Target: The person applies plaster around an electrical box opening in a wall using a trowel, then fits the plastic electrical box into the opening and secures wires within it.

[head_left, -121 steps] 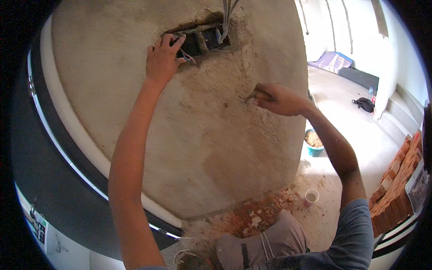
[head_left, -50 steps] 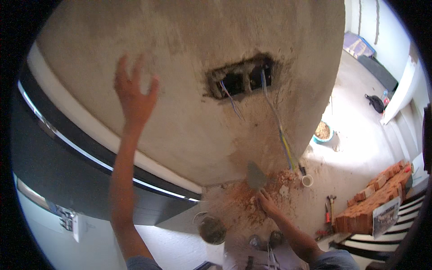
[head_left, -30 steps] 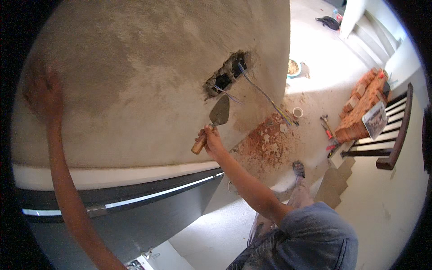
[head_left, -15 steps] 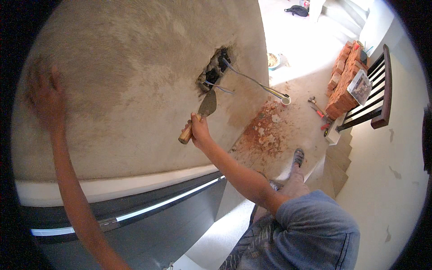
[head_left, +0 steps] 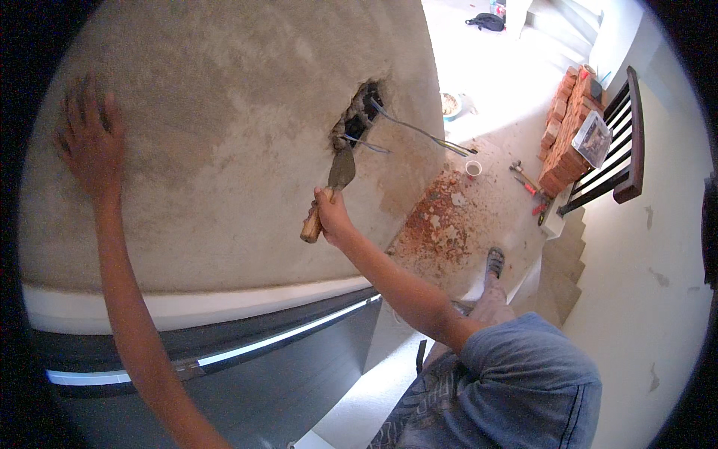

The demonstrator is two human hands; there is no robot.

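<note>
With fingers spread, my left hand [head_left: 93, 146] rests flat against the plastered wall [head_left: 247, 90] at the far left. My right hand [head_left: 333, 217] is closed round the wooden handle of a small trowel [head_left: 342, 169]. The blade points up the wall, its tip at the lower end of a rough cut-out hole [head_left: 357, 116]. Grey mortar seems to coat the blade. From the hole come thin electrical wires [head_left: 419, 133], some reaching out to the right and a shorter set hanging near the trowel. How deep the hole goes is hidden in shadow.
Brick rubble [head_left: 441, 221] covers the floor below the hole, with a white cup [head_left: 473, 169] nearby. A hammer [head_left: 523, 173] and red-handled tools [head_left: 532, 191] lie before stacked bricks [head_left: 565, 138]. Beyond stands a dark railing [head_left: 632, 142] by the stairs [head_left: 565, 258]. A basin [head_left: 450, 105] sits farther off.
My left hand has shifted slightly right and now shows sharper on the wall. The trowel's angle has changed a little, its tip still by the hole's lower end.
</note>
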